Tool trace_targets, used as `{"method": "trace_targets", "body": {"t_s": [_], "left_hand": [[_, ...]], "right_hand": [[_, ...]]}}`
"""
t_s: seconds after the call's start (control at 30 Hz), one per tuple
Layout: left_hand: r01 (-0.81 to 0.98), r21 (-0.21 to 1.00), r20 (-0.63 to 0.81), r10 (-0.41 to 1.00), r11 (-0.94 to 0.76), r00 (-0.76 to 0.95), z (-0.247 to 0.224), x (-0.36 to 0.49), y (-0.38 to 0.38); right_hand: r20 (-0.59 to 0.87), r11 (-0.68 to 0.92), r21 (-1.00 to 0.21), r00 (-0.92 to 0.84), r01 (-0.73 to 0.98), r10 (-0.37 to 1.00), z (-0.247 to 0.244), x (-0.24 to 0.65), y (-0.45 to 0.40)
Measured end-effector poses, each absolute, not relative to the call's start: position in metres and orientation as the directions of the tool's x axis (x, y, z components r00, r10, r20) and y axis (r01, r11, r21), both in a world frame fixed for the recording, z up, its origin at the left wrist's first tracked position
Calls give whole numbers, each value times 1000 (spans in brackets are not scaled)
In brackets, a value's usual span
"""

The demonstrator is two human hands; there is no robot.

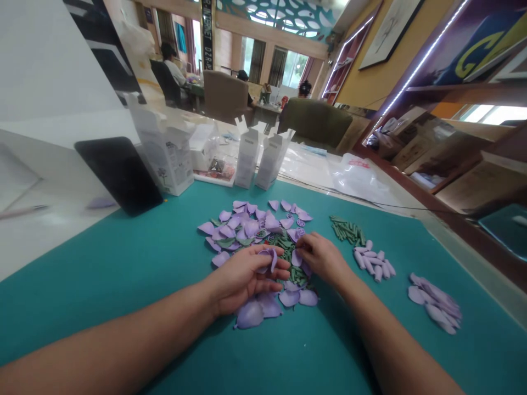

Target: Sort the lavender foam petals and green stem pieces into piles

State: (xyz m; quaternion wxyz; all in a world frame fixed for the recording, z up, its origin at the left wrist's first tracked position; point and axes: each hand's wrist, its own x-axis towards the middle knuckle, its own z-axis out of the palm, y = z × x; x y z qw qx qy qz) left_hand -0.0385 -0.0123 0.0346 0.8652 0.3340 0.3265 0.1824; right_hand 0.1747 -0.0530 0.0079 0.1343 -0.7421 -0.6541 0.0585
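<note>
My left hand [251,274] is turned palm up over the near side of a mixed pile, its fingers curled around a few small purple petal pieces [272,260]. Opposite it, my right hand [321,255] reaches into the pile's right side with thumb and fingers pinched together. What lies between those fingertips is hidden. Purple petals [247,227] and green leaf-like pieces make up the pile, with small green pieces [297,275] gathered between my hands. Larger purple petals [250,314] lie just below my left hand.
Sorted groups sit to the right: green sticks [349,230], lilac bulb-shaped pieces [374,260] and long lilac petals [435,303]. White boxes [247,156] stand behind the green mat [144,280]. A black tablet-like panel [119,175] leans at the left. People sit in the background.
</note>
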Motion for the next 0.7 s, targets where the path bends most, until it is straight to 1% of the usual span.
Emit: {"method": "trace_targets", "body": {"t_s": [0.13, 0.23, 0.33, 0.43, 0.5, 0.6, 0.67, 0.7], "left_hand": [[-106, 700, -429, 534, 706, 728, 36, -38, -12], [-127, 684, -427, 535, 718, 729, 35, -38, -12], [-144, 662, -427, 528, 736, 734, 32, -38, -12], [-150, 651, -427, 522, 744, 738, 30, -39, -12], [-146, 643, -430, 512, 752, 743, 29, -39, -12], [-125, 624, -435, 476, 772, 764, 29, -40, -12], [-117, 610, -431, 452, 784, 781, 29, -40, -13], [-114, 606, -429, 444, 787, 786, 30, -40, -13]], "right_hand": [[109, -86, -345, 130, 935, 985, 8, 184, -53], [152, -91, -431, 171, 898, 973, 17, 189, -56], [169, -87, -579, 223, 811, 960, 32, 188, -61], [114, -64, -757, 229, 650, 967, 48, 175, -67], [73, -45, -833, 191, 551, 979, 55, 161, -70], [42, -11, -881, 100, 473, 994, 59, 142, -73], [49, 14, -873, 61, 488, 997, 58, 135, -74], [66, 24, -850, 61, 526, 996, 57, 135, -74]]}}
